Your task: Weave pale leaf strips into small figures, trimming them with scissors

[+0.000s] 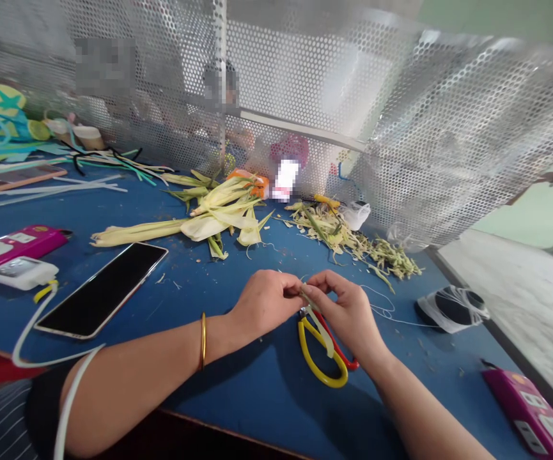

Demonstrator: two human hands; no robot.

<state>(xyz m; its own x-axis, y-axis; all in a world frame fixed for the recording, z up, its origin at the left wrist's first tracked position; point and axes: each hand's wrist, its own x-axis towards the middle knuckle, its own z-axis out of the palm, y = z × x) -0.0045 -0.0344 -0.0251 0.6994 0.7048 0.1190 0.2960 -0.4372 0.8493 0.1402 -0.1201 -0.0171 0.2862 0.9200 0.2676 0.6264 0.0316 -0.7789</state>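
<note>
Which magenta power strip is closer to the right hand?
The right-edge power strip, on the same side as the right hand; the far-left power strip has a white device by it.

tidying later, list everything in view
Perforated metal screen: 1, silver, behind
Flat tabletop: 1, blue, beneath
Person: 1, blurred, behind screen
Star-marked item: 1, turquoise, back left
Thin strips: several, multicoloured, back left
Flat device: 1, orange-edged, far left
Socket strips: 2, magenta, left, right
Small corded box: 1, white, left
Flat smartphone: 1, black, left
Leafy husks: several, pale yellow, centre back
Husk scraps: heap, yellow-green, back right
Crumpled plastic: some, clear, back right
Lit rectangle: 1, white, centre back
Loop-handled scissors: 1, yellow-red, under hands
Thread spool: 1, black, white, right
Narrow husk strip: 1, pale green, at fingertips
Thin bangle: 1, gold, left wrist
Left hand: 1, centre
Right hand: 1, centre
</note>
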